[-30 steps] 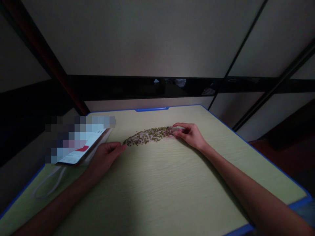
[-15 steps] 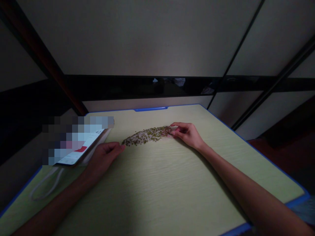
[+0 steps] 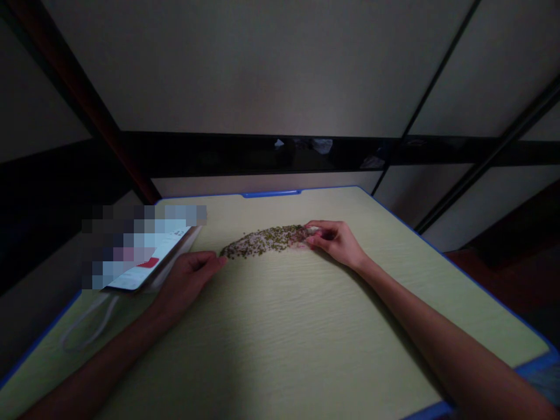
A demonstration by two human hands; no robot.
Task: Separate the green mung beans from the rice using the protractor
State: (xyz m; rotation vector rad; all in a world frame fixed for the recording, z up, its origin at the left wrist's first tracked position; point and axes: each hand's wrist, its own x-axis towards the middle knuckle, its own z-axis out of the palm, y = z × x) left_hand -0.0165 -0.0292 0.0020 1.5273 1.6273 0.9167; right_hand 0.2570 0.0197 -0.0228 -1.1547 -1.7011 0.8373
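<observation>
A long, narrow piece point(image 3: 265, 240), pale and covered in green-brown specks, lies across the table between my hands. Its outline bows slightly, and its right end turns pinkish and looks see-through, like plastic. At the left tip, the thumb and fingers of my left hand point(image 3: 195, 274) are closed in a pinch. My right hand point(image 3: 339, 240) grips the pinkish right end between thumb and fingers, with a whitish bit showing at the fingertips. What exactly the speckled piece is, I cannot make out.
A lit phone point(image 3: 144, 262), partly pixelated, leans on a pale support at the left, beside my left forearm. A white cord loop point(image 3: 90, 324) lies in front of it. The pale table point(image 3: 306, 332) has a blue rim, and cabinet panels point(image 3: 262, 70) rise behind it.
The whole view has shifted slightly, so everything sits a little further right. Both hands keep their hold on the ends, and a bit more of the pinkish end shows by my right fingers.
</observation>
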